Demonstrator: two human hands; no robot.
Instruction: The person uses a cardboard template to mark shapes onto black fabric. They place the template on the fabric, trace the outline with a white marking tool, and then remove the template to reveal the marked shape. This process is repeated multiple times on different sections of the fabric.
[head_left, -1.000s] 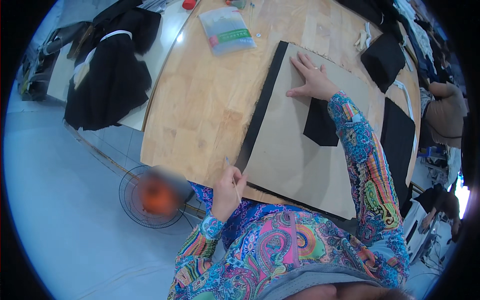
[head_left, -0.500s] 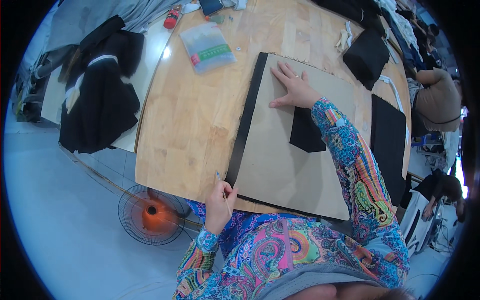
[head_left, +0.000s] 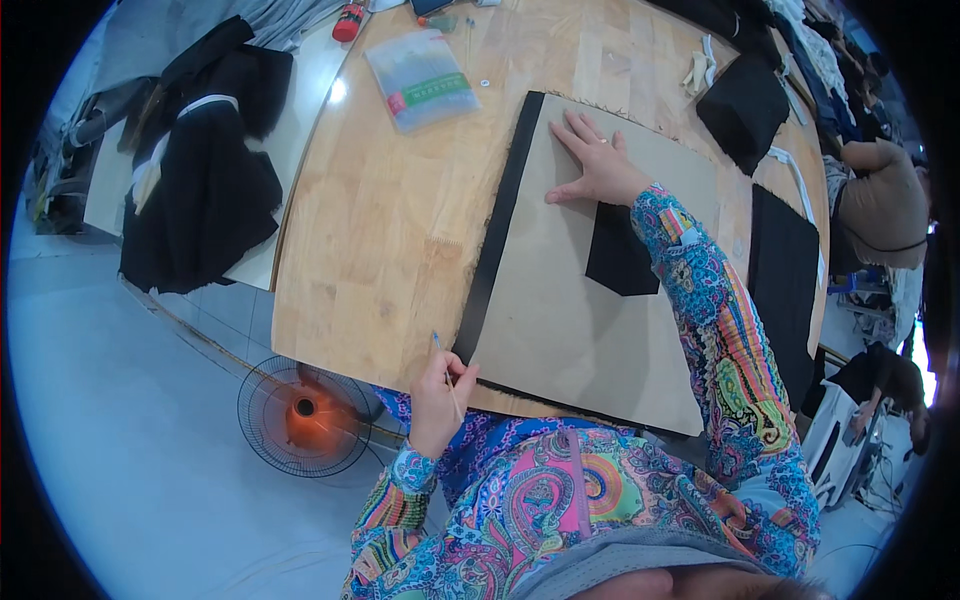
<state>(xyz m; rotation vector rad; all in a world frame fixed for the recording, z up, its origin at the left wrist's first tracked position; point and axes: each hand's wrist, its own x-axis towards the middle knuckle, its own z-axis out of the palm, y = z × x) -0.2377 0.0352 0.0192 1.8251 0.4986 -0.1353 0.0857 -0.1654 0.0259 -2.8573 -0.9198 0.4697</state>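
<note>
My left grip [head_left: 437, 407]: pinched round pen [head_left: 436, 342], best light | my right grip [head_left: 604, 174]: spread, empty, on card [head_left: 555, 315], best pressed flat

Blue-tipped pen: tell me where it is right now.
In the head view, the blue-tipped pen is slightly left of centre, below mid-height, held in the left hand at the table's near edge, just left of the black strip's lower end.
</note>
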